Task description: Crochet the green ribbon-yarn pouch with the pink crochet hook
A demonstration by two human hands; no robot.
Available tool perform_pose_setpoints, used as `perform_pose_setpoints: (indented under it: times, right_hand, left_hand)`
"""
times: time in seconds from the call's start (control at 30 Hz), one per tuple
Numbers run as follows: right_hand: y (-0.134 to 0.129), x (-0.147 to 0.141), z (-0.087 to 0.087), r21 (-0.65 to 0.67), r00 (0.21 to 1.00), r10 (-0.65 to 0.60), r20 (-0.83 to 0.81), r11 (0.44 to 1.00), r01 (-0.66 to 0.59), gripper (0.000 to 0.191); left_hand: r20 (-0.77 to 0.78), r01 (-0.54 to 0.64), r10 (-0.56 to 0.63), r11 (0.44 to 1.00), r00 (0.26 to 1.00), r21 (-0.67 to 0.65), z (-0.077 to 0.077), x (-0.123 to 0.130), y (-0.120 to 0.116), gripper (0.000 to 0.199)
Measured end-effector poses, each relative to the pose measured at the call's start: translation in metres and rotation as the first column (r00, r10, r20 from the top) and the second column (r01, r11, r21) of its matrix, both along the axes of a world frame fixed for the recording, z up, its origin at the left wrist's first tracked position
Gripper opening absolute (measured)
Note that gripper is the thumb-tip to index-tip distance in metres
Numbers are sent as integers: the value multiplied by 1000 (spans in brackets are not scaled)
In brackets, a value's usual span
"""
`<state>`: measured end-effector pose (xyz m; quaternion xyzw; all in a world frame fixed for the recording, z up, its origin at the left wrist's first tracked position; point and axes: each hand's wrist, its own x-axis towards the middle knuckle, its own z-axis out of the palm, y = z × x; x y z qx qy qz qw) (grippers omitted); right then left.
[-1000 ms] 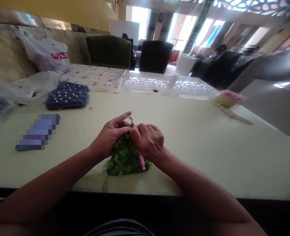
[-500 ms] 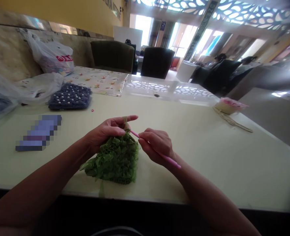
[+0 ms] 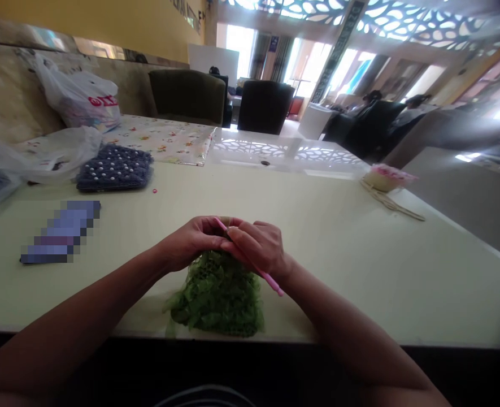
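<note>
A ruffled green crochet piece (image 3: 222, 297) hangs from my fingers above the table's front edge. My left hand (image 3: 192, 240) pinches its top edge, with a strand of green yarn around the fingers. My right hand (image 3: 260, 243) is closed around a pink crochet hook (image 3: 270, 282), whose thick end sticks out below the palm. The hook's tip lies by my left fingers at the top of the piece. Both hands touch there, so the stitch under them is hidden.
A blurred-out phone-like object (image 3: 61, 232) lies at left. Behind it are a navy beaded knit piece (image 3: 114, 168), a small red bead (image 3: 155, 191) and plastic bags (image 3: 84, 99). A pink-topped bowl (image 3: 385, 178) and cream cord (image 3: 396, 208) sit at the right edge.
My right hand has moved left against my left hand, and the hook's tip has come in between the fingers. My left index finger has curled in. The green piece hangs lower and further right.
</note>
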<state>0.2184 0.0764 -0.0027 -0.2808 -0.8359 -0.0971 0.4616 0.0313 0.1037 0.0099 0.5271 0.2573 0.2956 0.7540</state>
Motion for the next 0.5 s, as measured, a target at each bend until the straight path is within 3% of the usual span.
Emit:
perform_pose_setpoints:
  times: [0.03,0.1,0.17,0.23,0.33,0.4,0.5]
  right_hand:
    - [1,-1,-3,80,998,-58,35,995,55,26]
    - [2,-1,-6,88,994,-110,25,990,108,26]
    - [1,-2,-6,-41,997,-60,-39,997,58,27]
    - [2,-3,-4,-230,988,54,-142,969,-86,35]
    - [9,-1,-4,-504,950,165,-266,816,-283,48]
    - [17,3,-7,-641,947,171,-273,701,-311,45]
    - [28,8,-14,-735,952,167,-257,606,-305,37]
  left_hand:
    - [-9,-11,11,998,1000,54,-2,1,0,29]
    - [-32,-56,61,988,998,145,-3,1,-1,20]
    - [-58,-102,112,982,992,157,-2,0,-1,20]
    - [-51,-147,152,984,987,96,0,-1,0,28]
    - [-3,-216,216,976,976,9,3,-6,6,33]
    - [7,-264,264,965,964,-2,2,-9,12,34]
    - [8,-314,314,949,950,9,-1,-15,23,35]
